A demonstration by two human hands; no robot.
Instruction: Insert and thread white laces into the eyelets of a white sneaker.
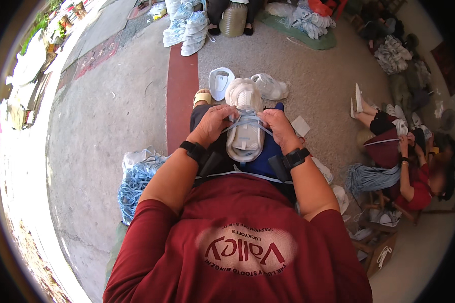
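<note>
A white shoe (244, 143) rests on my lap, its heel toward me and its pale rounded toe pointing away. Light blue shoelaces (245, 119) cross over its tongue. On the left of the shoe, my left hand (216, 122) is closed, pinching one part of the lace. Opposite it, my right hand (279, 126) pinches the other part, with a strand slanting down from the shoe beside it. The fingertips partly cover the lace where they grip. Just beyond the toe lie a white shoe with its opening up (221, 84) and a whitish, crumpled-looking shoe (271, 87).
A heap of light blue laces (139, 179) sits at my left. Stacked white-and-blue shoes (187, 28) stand at the far side, near another person's feet. More shoes lie on a green mat (308, 38). At right, a seated co-worker (414, 177) handles shoes near a blue lace bundle (371, 179).
</note>
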